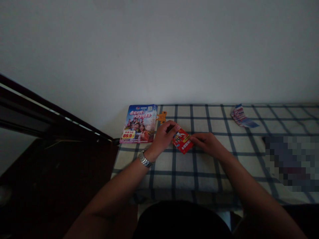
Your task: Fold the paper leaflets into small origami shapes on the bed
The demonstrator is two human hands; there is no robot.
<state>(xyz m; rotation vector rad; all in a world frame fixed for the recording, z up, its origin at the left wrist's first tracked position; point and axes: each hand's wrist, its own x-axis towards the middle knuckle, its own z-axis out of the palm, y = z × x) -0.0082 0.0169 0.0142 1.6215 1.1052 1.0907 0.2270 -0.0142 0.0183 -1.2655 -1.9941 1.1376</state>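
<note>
A small red printed card [182, 141] with cartoon figures is held between my two hands above the checked tablecloth. My left hand [164, 135], with a metal watch [145, 159] on its wrist, pinches the upper left edge of the card. On the other side, my right hand [203, 141] grips the card's right edge between thumb and fingers. Left of my hands lies a stack of glossy blue and pink flyers [138, 124] with "89.9" on the top one. An orange cartoon bear figure [161, 117] shows just beyond my left hand.
The checked tablecloth [171, 176] covers a table against a pale wall [174, 53]. A fanned pile of printed paper pieces [243, 117] lies at the back right. A pixelated dark object [289, 162] is at the right. A dark slatted frame [50, 109] stands left.
</note>
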